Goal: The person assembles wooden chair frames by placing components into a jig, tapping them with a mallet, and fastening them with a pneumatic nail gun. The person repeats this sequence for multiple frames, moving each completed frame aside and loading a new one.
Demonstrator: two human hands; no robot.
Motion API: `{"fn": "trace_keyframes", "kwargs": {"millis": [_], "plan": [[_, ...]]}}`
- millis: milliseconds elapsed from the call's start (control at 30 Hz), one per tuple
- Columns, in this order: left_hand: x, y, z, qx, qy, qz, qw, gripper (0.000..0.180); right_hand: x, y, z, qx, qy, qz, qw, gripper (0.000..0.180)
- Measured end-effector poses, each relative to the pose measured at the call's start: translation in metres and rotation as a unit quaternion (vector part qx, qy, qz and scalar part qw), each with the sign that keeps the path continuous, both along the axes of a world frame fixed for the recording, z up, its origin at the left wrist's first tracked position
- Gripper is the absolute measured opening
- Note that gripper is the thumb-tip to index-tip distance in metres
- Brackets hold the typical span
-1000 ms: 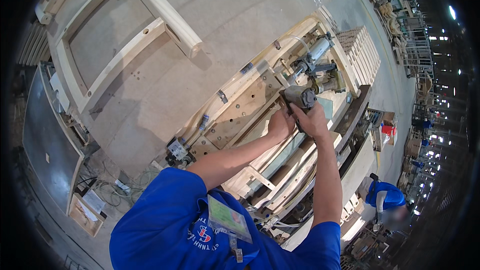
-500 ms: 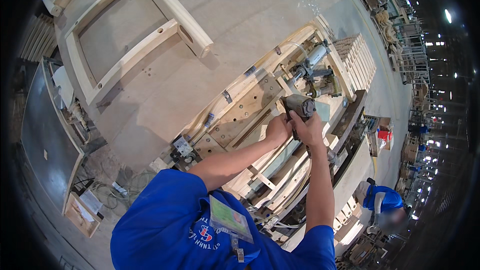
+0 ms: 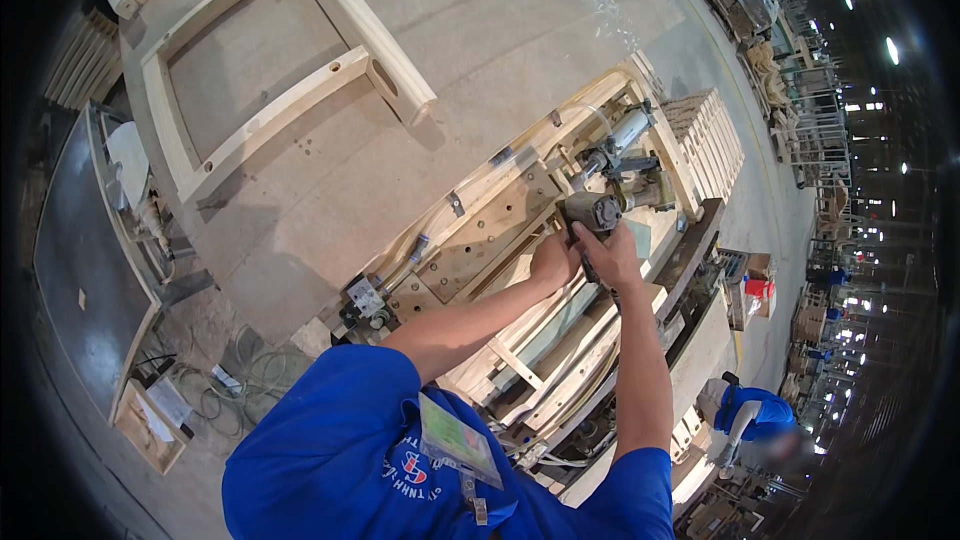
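My right hand [image 3: 612,258] is wrapped round the handle of a dark grey pistol-grip power tool [image 3: 592,210]. The tool's rounded head sits above the wooden jig. Close against its left side is my left hand [image 3: 555,262], its fingers curled, and what they grip is hidden. Under both hands lies the jig, a long wooden fixture with a bolted plywood plate [image 3: 487,230] and pale wooden rails. A metal air cylinder [image 3: 628,130] is mounted at its far end, just beyond the tool.
A pale wooden frame [image 3: 270,118] lies at the far left. Stacked wooden slats [image 3: 705,135] stand beyond the jig. A dark-topped table [image 3: 85,265] is at the left, with loose hoses [image 3: 240,385] on the floor nearby. A co-worker in blue [image 3: 755,412] bends at the right.
The view has shifted slightly, and a green object now shows at the top edge. My hands and the tool stay nearly in place over the jig. The co-worker's arm has moved a little.
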State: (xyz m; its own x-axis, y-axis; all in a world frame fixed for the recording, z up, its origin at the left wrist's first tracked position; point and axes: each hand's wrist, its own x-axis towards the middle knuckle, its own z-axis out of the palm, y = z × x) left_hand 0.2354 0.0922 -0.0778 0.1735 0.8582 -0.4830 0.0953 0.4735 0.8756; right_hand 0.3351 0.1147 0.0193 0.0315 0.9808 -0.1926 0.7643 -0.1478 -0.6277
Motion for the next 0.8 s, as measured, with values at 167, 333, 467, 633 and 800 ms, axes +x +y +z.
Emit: {"fn": "trace_keyframes", "kwargs": {"millis": [167, 333, 467, 633, 800], "plan": [[0.006, 0.006, -0.009, -0.025, 0.000, -0.036, 0.999, 0.039, 0.001, 0.012, 0.004, -0.013, -0.018, 0.033, 0.999, 0.037], [0.005, 0.004, -0.005, -0.022, -0.021, -0.031, 0.999, 0.039, -0.004, 0.010, 0.016, -0.054, -0.078, 0.022, 0.995, 0.036], [-0.014, -0.044, 0.001, 0.007, -0.014, -0.057, 0.998, 0.031, -0.015, -0.042, 0.023, -0.012, -0.043, 0.029, 0.999, 0.036], [-0.087, -0.111, 0.022, -0.123, -0.106, -0.127, 0.979, 0.028, -0.051, -0.110, 0.031, -0.115, 0.039, 0.050, 0.991, 0.041], [-0.137, -0.152, 0.021, -0.210, -0.169, -0.130, 0.954, 0.029, -0.095, -0.142, 0.026, -0.157, 0.037, 0.092, 0.983, 0.046]]}}
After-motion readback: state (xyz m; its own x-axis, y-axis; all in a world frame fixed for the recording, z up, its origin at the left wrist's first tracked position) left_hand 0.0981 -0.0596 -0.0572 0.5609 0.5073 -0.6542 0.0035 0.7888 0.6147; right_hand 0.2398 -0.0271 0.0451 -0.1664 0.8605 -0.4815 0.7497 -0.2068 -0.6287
